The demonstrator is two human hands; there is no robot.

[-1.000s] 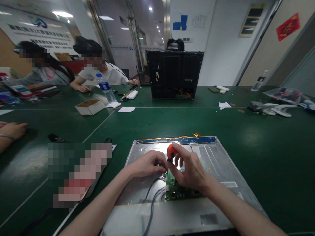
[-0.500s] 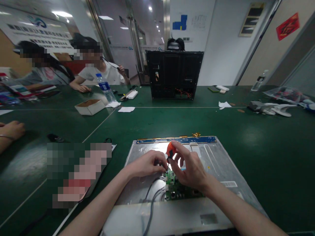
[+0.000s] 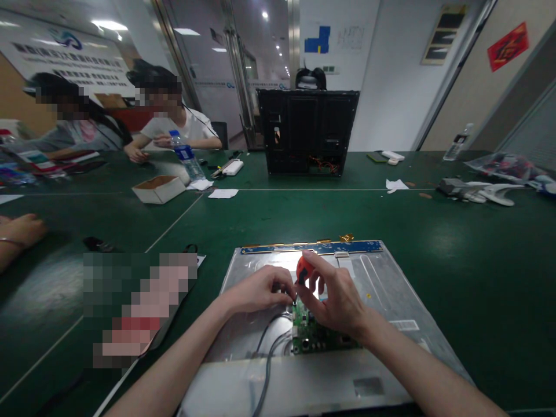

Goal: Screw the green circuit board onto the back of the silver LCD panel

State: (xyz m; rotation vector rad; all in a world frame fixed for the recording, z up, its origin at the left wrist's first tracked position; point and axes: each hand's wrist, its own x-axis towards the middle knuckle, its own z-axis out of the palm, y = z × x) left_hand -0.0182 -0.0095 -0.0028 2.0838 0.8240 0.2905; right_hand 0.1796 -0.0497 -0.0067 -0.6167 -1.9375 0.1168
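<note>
My right hand [image 3: 336, 292] grips a screwdriver by its orange and black handle [image 3: 304, 269]. Its tip points down at the upper left corner of a green circuit board [image 3: 324, 339]. Closed fingertips of my left hand [image 3: 267, 289] meet at that same corner, close to the screwdriver's tip; whatever they pinch is too small to make out. The board is mounted on the silver back of a flat display panel [image 3: 391, 284], which lies in front of me. Grey cables [image 3: 268, 370] run from the board's left side toward the near edge. Along the panel's far edge sits a blue circuit strip [image 3: 362, 248].
A black display housing [image 3: 308, 127] stands upright across the green table [image 3: 490, 260]. Left are an open white box [image 3: 159, 190], a water bottle [image 3: 187, 156] and another person's hand [image 3: 21, 234]. Two people sit at the far left. A grey-white tool [image 3: 478, 190] lies right.
The screwdriver handle has turned and shifted slightly to the right in my right hand. My left hand has barely moved. Across the table, a seated person has lowered a raised hand.
</note>
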